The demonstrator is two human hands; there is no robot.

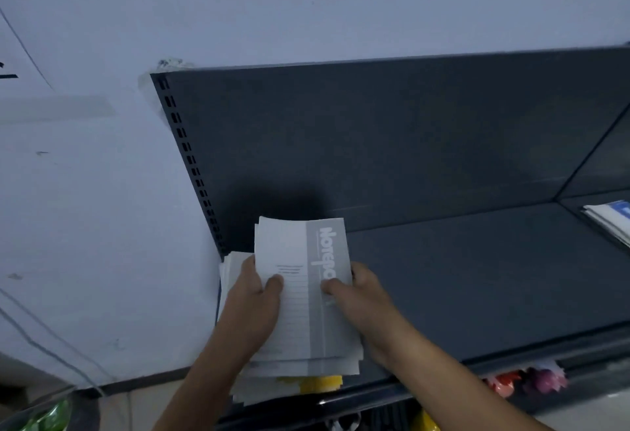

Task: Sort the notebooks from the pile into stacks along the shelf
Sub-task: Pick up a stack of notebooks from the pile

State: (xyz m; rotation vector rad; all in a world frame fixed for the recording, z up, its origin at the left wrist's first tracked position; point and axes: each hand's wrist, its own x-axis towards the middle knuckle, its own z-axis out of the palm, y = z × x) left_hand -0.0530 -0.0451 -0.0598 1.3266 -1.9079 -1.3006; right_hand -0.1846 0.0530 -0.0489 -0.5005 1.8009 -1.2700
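Both hands gripped the notebook bundle (303,297) at shelf's (477,277) left end: left hand (254,297) & right hand (359,297) clamped its sides, thumbs on top, prob. to square edges. Another stack (610,222) lay far right.

shelf (460,277) looks like matt dark powder-coated metal, faintly grainy, same as the back panel (375,144) past the hands; notebooks (300,294) under both thumbs are plain paper, smooth cover (slight sheen, hard to tell)
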